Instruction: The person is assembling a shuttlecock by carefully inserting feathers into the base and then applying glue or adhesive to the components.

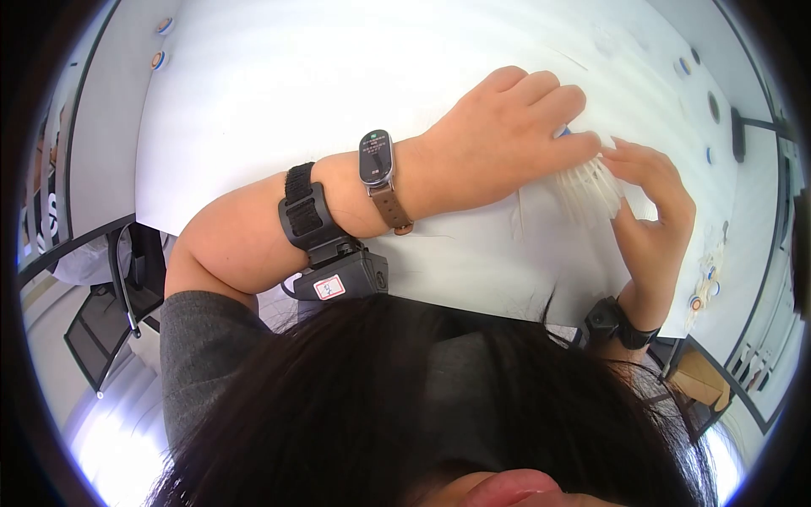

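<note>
A fan-shaped bundle of thin, translucent off-white strips (587,190) hangs between my two hands, above the white table. My left hand (528,127) reaches across from the left, fingers curled and thumb pressed in, closed around the upper end of the bundle. By its thumb a small blue piece (563,132) peeks out; the rest of that piece is hidden in the fist. My right hand (655,186) comes up from the right, with its curved index finger and thumb at the right edge of the strips. Its other fingers are partly hidden.
Single thin strands (519,215) lie on the white table (270,101). Small round blue-and-orange pieces (158,60) sit at the far left, with others along the right edge. A dark device (342,275) is strapped to my left forearm. Hair covers the lower view.
</note>
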{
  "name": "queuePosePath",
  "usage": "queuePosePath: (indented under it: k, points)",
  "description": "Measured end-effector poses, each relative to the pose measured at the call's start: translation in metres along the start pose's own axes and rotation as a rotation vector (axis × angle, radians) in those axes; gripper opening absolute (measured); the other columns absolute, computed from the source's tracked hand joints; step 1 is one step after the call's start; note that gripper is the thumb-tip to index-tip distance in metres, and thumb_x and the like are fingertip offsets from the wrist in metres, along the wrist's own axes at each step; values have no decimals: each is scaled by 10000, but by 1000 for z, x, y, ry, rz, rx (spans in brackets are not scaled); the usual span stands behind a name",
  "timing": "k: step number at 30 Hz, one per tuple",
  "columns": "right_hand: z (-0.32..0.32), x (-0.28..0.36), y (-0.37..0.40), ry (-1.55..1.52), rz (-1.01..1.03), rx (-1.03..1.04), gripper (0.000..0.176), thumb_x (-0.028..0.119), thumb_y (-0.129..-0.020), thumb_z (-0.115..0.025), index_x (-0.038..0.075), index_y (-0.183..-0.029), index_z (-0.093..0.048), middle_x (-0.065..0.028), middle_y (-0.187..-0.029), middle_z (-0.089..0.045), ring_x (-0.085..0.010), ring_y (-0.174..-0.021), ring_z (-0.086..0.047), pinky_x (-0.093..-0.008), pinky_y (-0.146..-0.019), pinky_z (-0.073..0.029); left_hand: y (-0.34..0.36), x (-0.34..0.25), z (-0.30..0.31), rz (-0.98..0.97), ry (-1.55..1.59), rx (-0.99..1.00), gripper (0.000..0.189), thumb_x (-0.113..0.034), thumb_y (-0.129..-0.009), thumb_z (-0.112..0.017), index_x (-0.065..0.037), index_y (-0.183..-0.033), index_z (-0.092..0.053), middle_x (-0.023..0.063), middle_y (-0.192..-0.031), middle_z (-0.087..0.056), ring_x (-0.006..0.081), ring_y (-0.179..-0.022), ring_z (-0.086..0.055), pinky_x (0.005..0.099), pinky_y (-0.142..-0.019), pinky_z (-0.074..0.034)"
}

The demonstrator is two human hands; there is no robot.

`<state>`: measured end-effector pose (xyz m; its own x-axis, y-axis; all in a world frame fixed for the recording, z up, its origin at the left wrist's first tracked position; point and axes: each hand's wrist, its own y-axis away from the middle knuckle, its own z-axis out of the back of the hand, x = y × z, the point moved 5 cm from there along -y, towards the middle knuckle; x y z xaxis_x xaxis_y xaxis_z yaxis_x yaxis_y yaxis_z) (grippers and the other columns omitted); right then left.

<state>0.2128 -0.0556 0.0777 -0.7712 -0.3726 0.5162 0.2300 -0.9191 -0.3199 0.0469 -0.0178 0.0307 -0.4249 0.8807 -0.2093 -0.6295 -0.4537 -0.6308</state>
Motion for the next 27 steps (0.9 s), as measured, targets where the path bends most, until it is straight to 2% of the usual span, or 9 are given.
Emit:
queuePosePath:
  k: [9, 15, 21, 24, 27]
  points:
    - [-1, 2, -2, 0, -4, -4, 209, -68, -691, -689, 20, -876, -730, -83, -929, -743, -279, -1015, -691, -359, -895, -528, 1, 1, -2, 6, 29, 6, 248, -114, -848, -635, -176, -1088, -634, 31, -971, -565, 184, -892, -582, 322, -796, -488]
    - [3, -2, 0, -38, -2, -2, 218, -88, -696, -666, 13, -879, -729, -79, -921, -745, -270, -1002, -696, -355, -897, -533, -2, -2, -6, 10, 36, 17, 283, -138, -818, -684, -144, -1096, -630, 31, -958, -562, 185, -878, -580, 318, -779, -485]
    - [8, -2, 1, -167, -126, -24, 229, -97, -712, -645, -4, -904, -727, -91, -942, -742, -227, -976, -692, -327, -887, -521, -4, 1, -2, 79, 166, 11, 462, -181, -775, -755, -110, -1205, -605, 49, -983, -589, 234, -872, -586, 360, -805, -473]
    - [9, -9, 6, -285, -298, -44, 210, -88, -730, -648, -18, -915, -721, -88, -947, -738, -185, -907, -670, -302, -859, -503, -7, 0, 3, 124, 288, 26, 542, -179, -780, -756, -110, -1281, -561, 68, -1024, -618, 262, -894, -598, 387, -825, -468]
    - [6, -9, 6, -466, -359, -71, 88, -25, -815, -693, -28, -900, -713, -63, -916, -718, -146, -870, -639, -279, -838, -491, -3, 4, 3, 104, 360, 79, 540, -190, -803, -763, -72, -1272, -522, 106, -1088, -644, 299, -947, -616, 412, -858, -477]
